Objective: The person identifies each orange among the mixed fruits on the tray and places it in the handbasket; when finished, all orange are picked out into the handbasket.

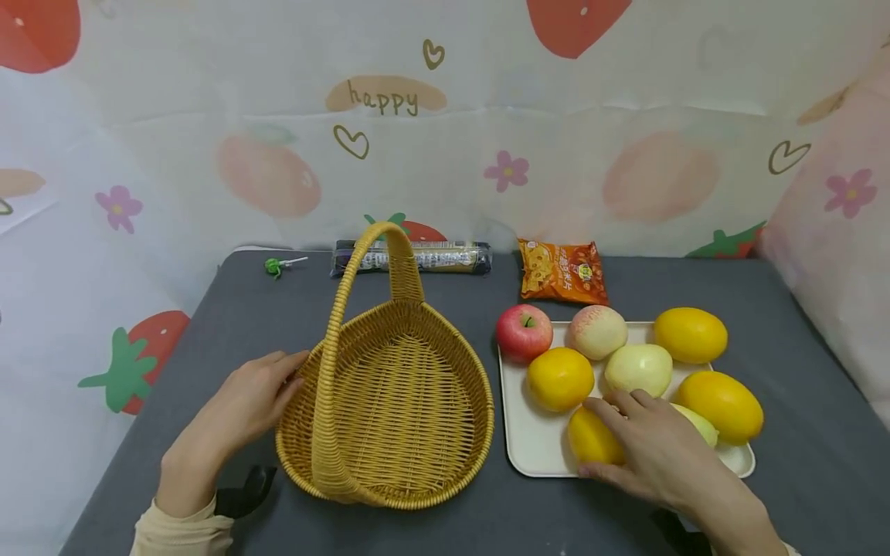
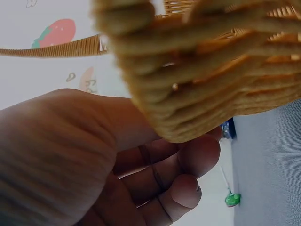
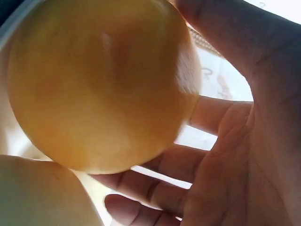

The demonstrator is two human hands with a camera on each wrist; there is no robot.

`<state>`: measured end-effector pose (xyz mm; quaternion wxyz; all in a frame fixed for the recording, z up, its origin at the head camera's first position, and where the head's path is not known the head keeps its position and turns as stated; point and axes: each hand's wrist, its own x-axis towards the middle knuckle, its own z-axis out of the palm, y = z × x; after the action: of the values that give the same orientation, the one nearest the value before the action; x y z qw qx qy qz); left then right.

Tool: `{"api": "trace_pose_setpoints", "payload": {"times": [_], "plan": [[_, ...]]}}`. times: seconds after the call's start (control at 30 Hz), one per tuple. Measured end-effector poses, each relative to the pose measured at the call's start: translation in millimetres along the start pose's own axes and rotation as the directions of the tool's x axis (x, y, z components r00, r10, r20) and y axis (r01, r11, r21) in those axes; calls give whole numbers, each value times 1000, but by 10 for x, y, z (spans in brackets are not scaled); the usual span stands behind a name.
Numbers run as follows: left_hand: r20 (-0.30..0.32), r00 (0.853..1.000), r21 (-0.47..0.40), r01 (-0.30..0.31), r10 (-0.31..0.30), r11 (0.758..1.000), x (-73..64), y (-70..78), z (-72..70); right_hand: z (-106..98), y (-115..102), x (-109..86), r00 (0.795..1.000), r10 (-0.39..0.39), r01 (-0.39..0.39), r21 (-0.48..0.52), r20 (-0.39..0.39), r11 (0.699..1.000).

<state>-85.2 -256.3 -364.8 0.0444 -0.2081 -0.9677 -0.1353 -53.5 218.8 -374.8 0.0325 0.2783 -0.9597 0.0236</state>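
Observation:
My left hand [image 1: 243, 405] holds the left rim of a yellow wicker basket [image 1: 480, 440] with a tall arched handle. In the left wrist view the thumb passes behind the basket's woven wall [image 2: 188, 89], and the other fingers curl on the outer side. My right hand [image 1: 660, 452] grips a yellow lemon [image 1: 591, 436] at the front of a white tray [image 1: 518, 455], thumb on one side and fingers on the other. The right wrist view shows that lemon [image 3: 103, 89] close up, beside part of a pale fruit [image 3: 42, 193].
On or over the tray are a red apple [image 1: 524, 333], a peach [image 1: 598, 332], pale green fruits [image 1: 638, 369] and more lemons [image 1: 719, 405]. Behind lie an orange snack bag [image 1: 563, 272], a dark long packet [image 1: 452, 257] and a green lollipop [image 1: 273, 268]. A printed cloth [image 1: 445, 177] hangs behind.

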Motion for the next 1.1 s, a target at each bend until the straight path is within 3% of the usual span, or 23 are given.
{"api": "trace_pose_setpoints", "payload": {"times": [0.2,0.43,1.1], "plan": [[8,1000,0,-3,3,1000,14,2,-10,13,-26,-1,999,16,-16,5,41,1000],[7,1000,4,-4,4,1000,20,4,-7,44,-1,7,999,-46,46,-20,6,999],[1,1000,-4,1,-1,1000,4,0,4,14,26,34,998,-51,50,23,44,998]]}}
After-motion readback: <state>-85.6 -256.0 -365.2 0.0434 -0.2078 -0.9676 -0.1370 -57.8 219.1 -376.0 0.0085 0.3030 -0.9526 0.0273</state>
